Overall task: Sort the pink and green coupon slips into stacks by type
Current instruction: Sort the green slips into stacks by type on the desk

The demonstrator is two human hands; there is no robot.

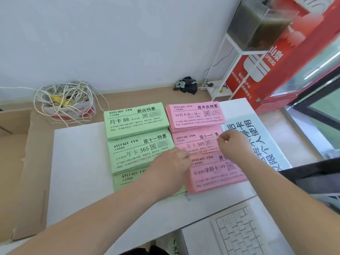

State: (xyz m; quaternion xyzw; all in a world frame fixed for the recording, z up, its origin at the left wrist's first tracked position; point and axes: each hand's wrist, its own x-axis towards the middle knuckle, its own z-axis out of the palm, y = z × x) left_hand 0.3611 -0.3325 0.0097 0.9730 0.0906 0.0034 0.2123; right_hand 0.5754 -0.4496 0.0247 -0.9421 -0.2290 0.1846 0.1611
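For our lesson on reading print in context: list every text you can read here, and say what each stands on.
Far green stack: "AVOCADO·GYM", "新店特惠", "月卡 88"
Middle green stack: "AVOCADO·GYM", "双十一特惠", "年卡 365"
Near green stack: "AVOCADO", rest hidden
Far pink stack: "周年庆特惠", "99月卡买一送一"
Middle pink stack: "双十一", "年卡 365"
Near pink stack: "月卡99学期卡199"
Cooler: "山泉", "SPRING"
Blue sheet: big characters, cut off, unsure
Fine print on all slips: too small.

- We see a bright, evenly lit scene, and the strongest light sits on the glass door point(318, 74) at the right.
- Shadows under our forearms fall soft and faint on the white table point(82, 162).
- Motion blur smears our right hand point(233, 142) and the print on the pink slips point(198, 144) beside it, while the far green slips point(136, 118) read sharply.
- The wide lens bends lines near the edges, so the red cooler point(276, 70) leans.
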